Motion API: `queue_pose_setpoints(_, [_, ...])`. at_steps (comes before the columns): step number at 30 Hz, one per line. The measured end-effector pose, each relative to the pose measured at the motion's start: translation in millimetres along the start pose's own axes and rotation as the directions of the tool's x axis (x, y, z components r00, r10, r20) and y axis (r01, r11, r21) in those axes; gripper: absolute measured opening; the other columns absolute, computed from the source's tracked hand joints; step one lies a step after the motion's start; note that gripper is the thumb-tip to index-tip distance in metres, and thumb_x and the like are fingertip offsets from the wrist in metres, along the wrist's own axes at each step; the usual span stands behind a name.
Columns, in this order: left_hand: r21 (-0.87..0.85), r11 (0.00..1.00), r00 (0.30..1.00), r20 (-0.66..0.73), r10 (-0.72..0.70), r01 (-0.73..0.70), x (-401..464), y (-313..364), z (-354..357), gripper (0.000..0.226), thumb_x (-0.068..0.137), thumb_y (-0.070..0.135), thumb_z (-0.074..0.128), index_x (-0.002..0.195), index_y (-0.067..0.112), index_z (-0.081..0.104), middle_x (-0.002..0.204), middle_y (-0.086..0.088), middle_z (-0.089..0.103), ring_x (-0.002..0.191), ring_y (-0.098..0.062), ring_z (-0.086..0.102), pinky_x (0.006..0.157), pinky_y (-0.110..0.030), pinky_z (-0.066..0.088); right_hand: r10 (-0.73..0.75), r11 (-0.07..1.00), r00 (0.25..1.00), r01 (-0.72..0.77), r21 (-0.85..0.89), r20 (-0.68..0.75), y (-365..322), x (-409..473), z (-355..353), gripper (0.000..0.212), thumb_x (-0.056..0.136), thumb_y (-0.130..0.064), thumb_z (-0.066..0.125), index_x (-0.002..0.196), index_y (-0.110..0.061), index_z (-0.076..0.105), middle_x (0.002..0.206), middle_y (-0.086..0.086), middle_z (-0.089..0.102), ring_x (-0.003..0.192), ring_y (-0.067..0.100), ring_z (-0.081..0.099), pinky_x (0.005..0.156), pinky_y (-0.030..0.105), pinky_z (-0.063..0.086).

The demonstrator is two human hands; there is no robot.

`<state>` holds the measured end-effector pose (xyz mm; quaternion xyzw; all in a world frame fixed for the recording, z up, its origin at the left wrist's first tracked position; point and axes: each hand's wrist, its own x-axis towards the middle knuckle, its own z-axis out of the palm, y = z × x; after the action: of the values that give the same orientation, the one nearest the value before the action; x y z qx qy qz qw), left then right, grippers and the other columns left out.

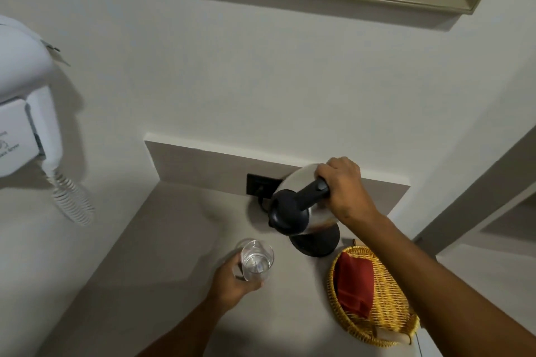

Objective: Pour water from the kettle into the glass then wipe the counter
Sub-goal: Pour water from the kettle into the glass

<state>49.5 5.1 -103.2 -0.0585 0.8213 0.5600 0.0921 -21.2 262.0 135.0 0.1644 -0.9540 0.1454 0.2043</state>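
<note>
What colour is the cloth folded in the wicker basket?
Red, a deep rust shade; the cloth shows clearly in the head view, inside the yellow basket.

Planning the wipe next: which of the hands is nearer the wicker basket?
Right. The right hand grips the kettle handle just behind the wicker basket; the left hand holds the glass farther left.

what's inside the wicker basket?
The wicker basket holds a folded red cloth, and something pale shows at its near rim. Whatever lies beneath the cloth is covered.
</note>
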Motion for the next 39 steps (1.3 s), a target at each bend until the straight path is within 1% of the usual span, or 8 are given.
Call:
queue_pose_setpoints(4, [0.007, 1.000, 0.999, -0.018, 0.030, -0.030, 1, -4, 0, 0.074, 0.059, 0.002, 0.100, 0.122, 0.028, 0.071, 0.115, -0.001, 0.079, 0.099, -0.015, 0.072, 0.068, -0.012, 0.058, -0.220, 0.970, 0.975, 0.218, -0.104, -0.006, -28, 9, -14, 0.018, 0.075, -0.004, 0.069, 0.078, -0.016, 0.056, 0.081, 0.002, 0.053, 0.088, 0.025, 0.046, 0.087, 0.046, 0.038])
queue_pose_setpoints(8, [-0.005, 0.999, 0.999, -0.015, 0.051, -0.051, 3, -5, 0, 0.074, 0.057, 0.005, 0.101, 0.118, 0.033, 0.071, 0.114, -0.001, 0.080, 0.101, -0.017, 0.074, 0.070, -0.015, 0.059, -0.288, 0.936, 0.957, 0.290, -0.197, 0.041, -44, 14, -21, 0.015, 0.077, -0.004, 0.069, 0.082, -0.014, 0.059, 0.082, 0.005, 0.054, 0.089, 0.027, 0.049, 0.091, 0.049, 0.037])
queue_pose_setpoints(13, [-0.023, 0.998, 0.998, -0.013, 0.062, -0.063, 5, -10, 0, 0.076, 0.054, 0.006, 0.102, 0.117, 0.034, 0.071, 0.111, 0.000, 0.080, 0.101, -0.017, 0.074, 0.070, -0.012, 0.058, -0.373, 0.901, 0.927, 0.375, -0.217, 0.052, -59, 14, -25, 0.017, 0.075, 0.003, 0.066, 0.085, -0.010, 0.062, 0.082, 0.009, 0.055, 0.087, 0.031, 0.052, 0.091, 0.052, 0.036])
queue_pose_setpoints(18, [-0.024, 0.998, 0.999, 0.000, 0.055, -0.055, 8, -16, 2, 0.071, 0.056, 0.008, 0.103, 0.119, 0.020, 0.076, 0.109, -0.011, 0.080, 0.106, -0.031, 0.076, 0.074, -0.024, 0.061, -0.421, 0.873, 0.905, 0.424, -0.240, 0.068, -69, 15, -26, 0.020, 0.073, 0.005, 0.067, 0.085, -0.011, 0.063, 0.081, 0.009, 0.055, 0.086, 0.030, 0.052, 0.094, 0.047, 0.027])
queue_pose_setpoints(21, [-0.030, 0.998, 0.998, 0.006, 0.055, -0.055, 9, -18, 3, 0.071, 0.057, 0.008, 0.103, 0.119, 0.023, 0.073, 0.113, -0.015, 0.078, 0.108, -0.034, 0.074, 0.075, -0.027, 0.063, -0.426, 0.862, 0.900, 0.434, -0.261, 0.089, -72, 16, -29, 0.020, 0.074, 0.004, 0.068, 0.084, -0.012, 0.063, 0.081, 0.009, 0.055, 0.087, 0.030, 0.052, 0.095, 0.046, 0.024])
queue_pose_setpoints(27, [-0.011, 0.998, 0.998, -0.005, 0.067, -0.067, 9, -18, 0, 0.078, 0.051, 0.019, 0.104, 0.123, 0.021, 0.076, 0.110, -0.003, 0.080, 0.106, -0.027, 0.075, 0.082, -0.042, 0.067, -0.432, 0.841, 0.895, 0.445, -0.309, 0.114, -72, 17, -32, 0.020, 0.078, 0.006, 0.062, 0.086, -0.012, 0.063, 0.081, 0.008, 0.054, 0.089, 0.029, 0.052, 0.097, 0.046, 0.024])
queue_pose_setpoints(32, [-0.027, 0.998, 0.998, -0.011, 0.061, -0.061, 9, -19, 1, 0.079, 0.047, 0.022, 0.104, 0.121, 0.024, 0.077, 0.107, -0.002, 0.082, 0.104, -0.026, 0.077, 0.076, -0.031, 0.067, -0.448, 0.833, 0.887, 0.461, -0.307, 0.114, -71, 17, -32, 0.022, 0.077, 0.009, 0.056, 0.085, -0.011, 0.063, 0.077, 0.008, 0.052, 0.085, 0.030, 0.050, 0.094, 0.046, 0.025])
queue_pose_setpoints(39, [-0.055, 0.997, 0.998, 0.007, 0.060, -0.060, 11, -20, 2, 0.080, 0.053, 0.009, 0.104, 0.126, 0.019, 0.075, 0.110, -0.007, 0.081, 0.106, -0.034, 0.075, 0.074, -0.025, 0.064, -0.432, 0.827, 0.891, 0.454, -0.332, 0.143, -64, 13, -28, 0.019, 0.079, 0.005, 0.059, 0.085, -0.013, 0.063, 0.079, 0.006, 0.053, 0.087, 0.028, 0.050, 0.096, 0.045, 0.025])
